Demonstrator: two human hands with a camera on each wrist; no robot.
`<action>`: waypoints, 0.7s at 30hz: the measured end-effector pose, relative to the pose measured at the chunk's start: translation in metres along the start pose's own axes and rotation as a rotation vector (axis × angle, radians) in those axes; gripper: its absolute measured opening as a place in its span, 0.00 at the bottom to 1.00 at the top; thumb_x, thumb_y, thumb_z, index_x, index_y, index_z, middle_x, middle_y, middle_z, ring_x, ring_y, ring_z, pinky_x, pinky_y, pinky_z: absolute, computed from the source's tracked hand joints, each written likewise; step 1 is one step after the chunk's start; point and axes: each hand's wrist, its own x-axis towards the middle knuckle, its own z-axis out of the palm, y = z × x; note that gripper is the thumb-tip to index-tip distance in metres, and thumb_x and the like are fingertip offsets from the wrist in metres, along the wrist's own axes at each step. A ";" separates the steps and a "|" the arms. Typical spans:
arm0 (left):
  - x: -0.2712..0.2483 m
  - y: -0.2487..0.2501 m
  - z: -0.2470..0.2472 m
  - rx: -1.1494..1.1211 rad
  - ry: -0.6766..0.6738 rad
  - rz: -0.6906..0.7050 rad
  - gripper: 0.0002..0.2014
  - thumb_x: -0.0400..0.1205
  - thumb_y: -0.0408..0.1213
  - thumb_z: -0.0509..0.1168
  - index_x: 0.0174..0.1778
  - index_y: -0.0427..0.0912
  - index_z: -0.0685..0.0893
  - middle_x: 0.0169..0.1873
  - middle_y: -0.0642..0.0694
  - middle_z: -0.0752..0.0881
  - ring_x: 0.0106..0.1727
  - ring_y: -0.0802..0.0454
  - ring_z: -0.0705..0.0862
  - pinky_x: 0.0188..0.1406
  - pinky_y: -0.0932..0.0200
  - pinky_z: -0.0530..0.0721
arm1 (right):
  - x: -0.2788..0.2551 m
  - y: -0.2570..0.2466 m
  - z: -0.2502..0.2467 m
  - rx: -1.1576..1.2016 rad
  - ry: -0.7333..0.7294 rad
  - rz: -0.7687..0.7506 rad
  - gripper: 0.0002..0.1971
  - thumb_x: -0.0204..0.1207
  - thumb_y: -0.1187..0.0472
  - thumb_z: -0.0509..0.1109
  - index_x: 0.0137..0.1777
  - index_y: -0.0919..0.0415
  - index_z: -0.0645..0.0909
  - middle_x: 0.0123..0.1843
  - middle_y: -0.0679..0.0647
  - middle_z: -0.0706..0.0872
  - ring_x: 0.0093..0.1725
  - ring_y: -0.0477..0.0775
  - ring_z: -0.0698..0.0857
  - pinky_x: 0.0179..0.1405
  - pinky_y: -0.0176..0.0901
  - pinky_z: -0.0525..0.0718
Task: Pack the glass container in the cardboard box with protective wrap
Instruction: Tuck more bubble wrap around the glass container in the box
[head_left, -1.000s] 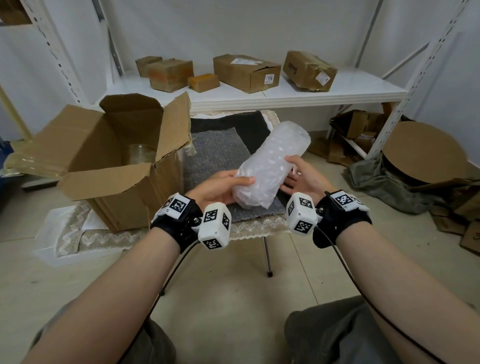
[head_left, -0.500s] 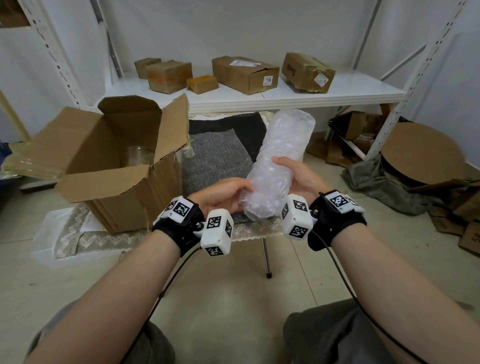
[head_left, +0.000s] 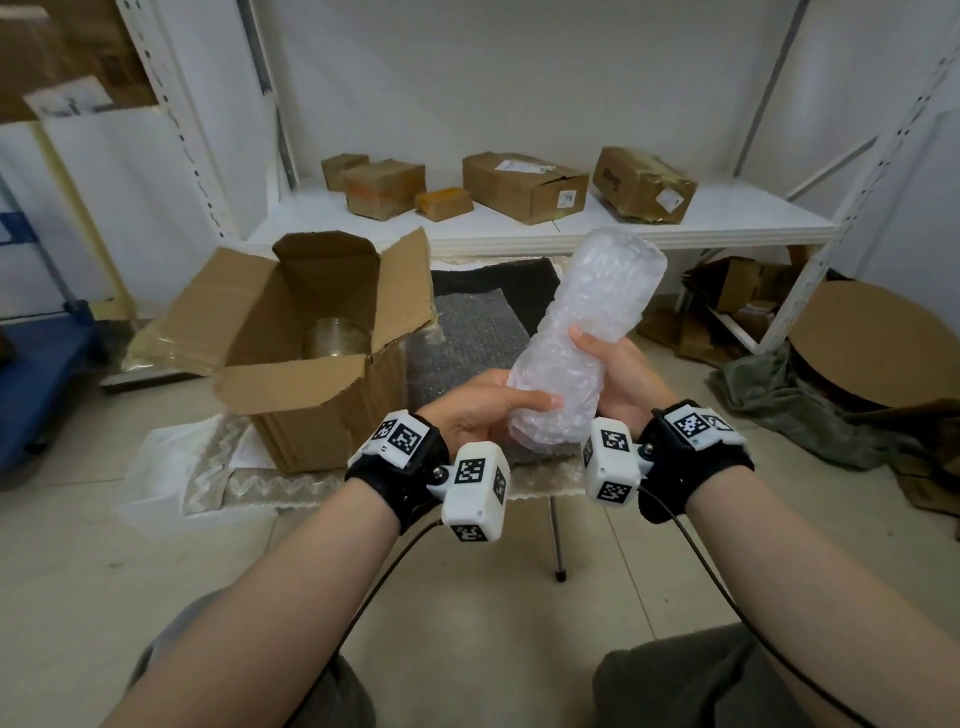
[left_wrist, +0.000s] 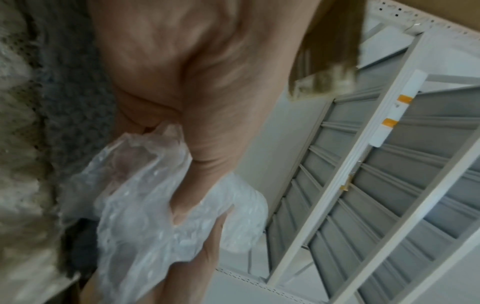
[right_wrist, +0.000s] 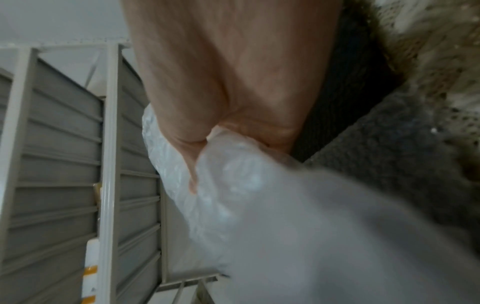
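Note:
A roll of clear bubble wrap (head_left: 587, 332) stands nearly upright in the air between my hands. My left hand (head_left: 488, 410) grips its lower end, thumb across the front. My right hand (head_left: 618, 369) holds its right side, thumb on the front. The left wrist view has the crumpled bubble wrap (left_wrist: 145, 222) under my left thumb, and the right wrist view has the bubble wrap (right_wrist: 233, 185) pressed against my right palm. To the left an open cardboard box (head_left: 311, 395) sits with its flaps up. The glass container (head_left: 335, 338) stands inside it.
A grey bubble sheet (head_left: 467, 343) lies on the small table (head_left: 363, 486) beside the box. Behind is a white shelf (head_left: 727, 218) with several cardboard parcels. A round cardboard piece (head_left: 872, 343) and green cloth (head_left: 810, 405) lie on the floor at right.
Both hands have tilted the bubble wrap roll from a slant to nearly upright. The head view has lifted slightly, showing more of the box's inside.

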 end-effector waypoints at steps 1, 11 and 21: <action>-0.007 0.006 0.001 -0.007 0.010 0.016 0.18 0.77 0.31 0.75 0.63 0.36 0.84 0.56 0.38 0.90 0.53 0.44 0.90 0.49 0.53 0.90 | -0.002 -0.004 0.009 -0.007 -0.008 -0.024 0.23 0.83 0.66 0.65 0.77 0.71 0.69 0.68 0.70 0.82 0.63 0.66 0.86 0.55 0.56 0.88; -0.055 0.068 0.014 0.027 0.031 0.088 0.22 0.79 0.34 0.73 0.68 0.33 0.81 0.60 0.34 0.88 0.64 0.37 0.86 0.67 0.42 0.83 | -0.012 -0.055 0.062 -0.055 0.035 0.006 0.28 0.82 0.54 0.67 0.78 0.68 0.69 0.72 0.71 0.79 0.68 0.70 0.82 0.47 0.58 0.90; -0.102 0.129 -0.004 0.147 0.047 0.114 0.37 0.68 0.46 0.81 0.72 0.37 0.77 0.61 0.35 0.88 0.67 0.35 0.84 0.73 0.38 0.77 | -0.010 -0.099 0.123 -0.127 0.054 -0.026 0.25 0.81 0.56 0.69 0.74 0.68 0.72 0.65 0.69 0.85 0.58 0.68 0.88 0.40 0.56 0.90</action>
